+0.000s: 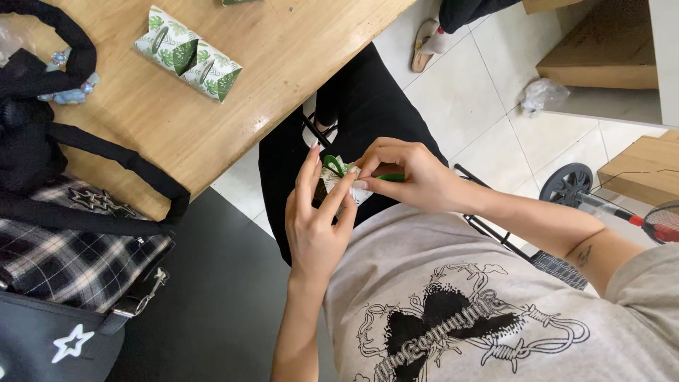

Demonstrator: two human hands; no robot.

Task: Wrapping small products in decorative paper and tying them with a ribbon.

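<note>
Left hand: the left hand [315, 226] is raised over the lap, fingers long and loosely curled, fingertips pinching one side of a small paper packet [339, 177].
Right hand: the right hand [403, 173] comes in from the other side, closed in a pinch on the packet's top edge; a green bit shows just beside its fingers, and I cannot tell what it is.
Where the packet is: held between both hands, off the surface, above dark trousers and just in front of the grey printed shirt.
Doing it well: as I judge it, the fold wants both pinches close together at the edge, the paper kept taut, and each crease pressed flat before the fingers shift, so the thin card does not tear or spring back.
Finished-looking piece: a folded paper box [187, 55] with a green leaf print lies closed on the wooden surface [297, 49], well apart from the hands; its contents are hidden.
Bags: a black bag [42, 127] with long straps rests on the surface's left end, with a plaid one below it; nothing inside either can be seen.
Floor: pale tiles, a cardboard box [608, 49] by the wall, and a small wheel near it.
</note>
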